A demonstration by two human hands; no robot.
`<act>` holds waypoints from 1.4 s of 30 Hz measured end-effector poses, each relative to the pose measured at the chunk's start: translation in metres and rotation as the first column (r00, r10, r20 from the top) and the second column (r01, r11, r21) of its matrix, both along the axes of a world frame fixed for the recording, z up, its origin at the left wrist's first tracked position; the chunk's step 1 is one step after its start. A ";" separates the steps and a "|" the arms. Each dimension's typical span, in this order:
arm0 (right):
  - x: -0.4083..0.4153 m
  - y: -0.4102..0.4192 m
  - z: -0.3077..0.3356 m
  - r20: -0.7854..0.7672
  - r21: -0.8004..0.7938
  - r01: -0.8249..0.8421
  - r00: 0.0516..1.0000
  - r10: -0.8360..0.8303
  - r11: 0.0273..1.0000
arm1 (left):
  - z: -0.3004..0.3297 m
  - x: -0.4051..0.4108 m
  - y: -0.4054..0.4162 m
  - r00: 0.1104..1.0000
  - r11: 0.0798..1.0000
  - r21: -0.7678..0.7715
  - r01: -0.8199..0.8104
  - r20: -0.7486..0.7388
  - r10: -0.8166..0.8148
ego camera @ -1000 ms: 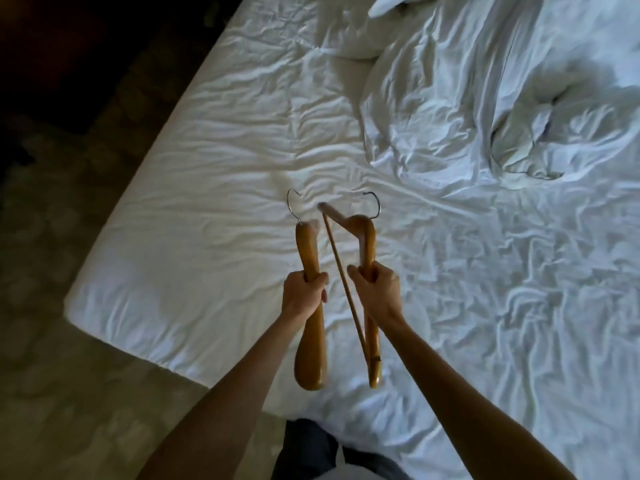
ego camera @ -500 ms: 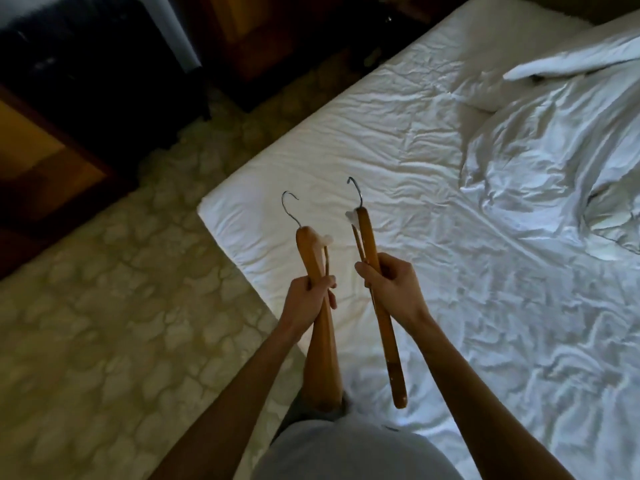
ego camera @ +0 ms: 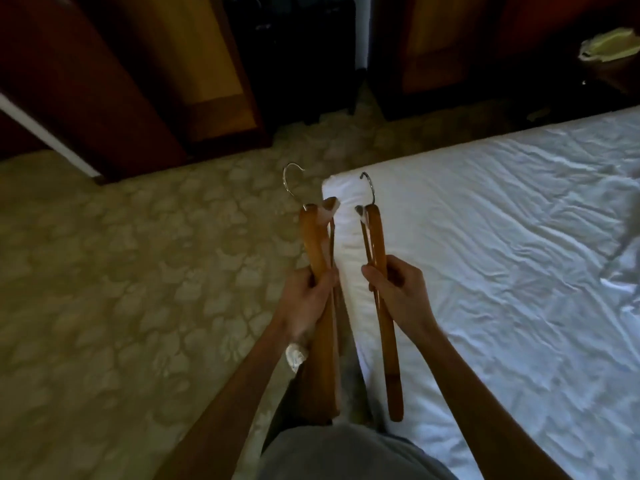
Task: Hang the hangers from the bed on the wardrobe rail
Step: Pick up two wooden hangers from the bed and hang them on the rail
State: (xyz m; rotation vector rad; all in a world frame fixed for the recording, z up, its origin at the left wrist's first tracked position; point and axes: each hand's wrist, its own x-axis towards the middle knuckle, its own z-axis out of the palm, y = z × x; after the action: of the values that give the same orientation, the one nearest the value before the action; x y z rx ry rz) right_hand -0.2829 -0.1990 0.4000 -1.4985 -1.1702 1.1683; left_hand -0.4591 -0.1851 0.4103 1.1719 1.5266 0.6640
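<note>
Our left hand [ego camera: 304, 303] is clenched around the middle of one wooden hanger [ego camera: 320, 296], and our right hand [ego camera: 398, 296] grips a second hanger [ego camera: 379, 271] the same way. Both hangers stand nearly edge-on to us, metal hooks up and away, lower ends pointing back toward our body. They are near each other but apart, with a strip of the bed [ego camera: 502, 254] showing between them.

The left hanger hangs over the floor [ego camera: 121, 271] just beside the bed's corner; the right one is above the mattress near its edge. That edge runs from the corner back toward us along our right leg. The white sheet is rumpled.

To the left and ahead the patterned floor lies open as far as the dark wooden furniture [ego camera: 114, 81] along the far side. A dark gap shows between the wooden panels straight ahead; what is inside is too dim to tell. At far right, something pale yellow [ego camera: 609, 45] lies on a dark surface.
</note>
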 end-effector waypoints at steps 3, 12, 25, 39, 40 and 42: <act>-0.046 0.033 0.014 -0.003 0.013 -0.097 0.995 0.097 0.995 | 0.013 -0.042 0.016 0.999 0.998 0.040 -0.049 0.008 0.049; -0.194 0.175 0.044 -0.058 0.007 -0.275 0.960 0.275 0.961 | 0.030 -0.182 0.128 0.957 0.949 0.149 -0.277 -0.046 0.286; -0.355 0.408 0.065 -0.057 0.062 -0.353 0.933 0.357 0.934 | 0.050 -0.344 0.349 0.975 0.952 0.213 -0.218 0.004 0.223; -0.470 0.769 0.071 -0.099 0.093 -0.369 0.921 0.378 0.925 | 0.069 -0.452 0.702 0.968 0.923 0.295 -0.247 0.025 0.251; -0.476 0.784 0.074 -0.096 0.104 -0.377 0.917 0.387 0.920 | 0.072 -0.458 0.717 0.967 0.921 0.301 -0.250 0.028 0.253; -0.493 0.819 0.079 -0.067 0.119 -0.393 0.913 0.403 0.912 | 0.077 -0.472 0.750 0.964 0.917 0.302 -0.259 0.030 0.263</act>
State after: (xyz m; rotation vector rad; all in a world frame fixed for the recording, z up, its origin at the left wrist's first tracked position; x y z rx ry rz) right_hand -0.7756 0.6203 0.4794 -1.1440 -1.4957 1.4053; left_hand -0.9312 0.5648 0.4873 1.2069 1.6464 1.1069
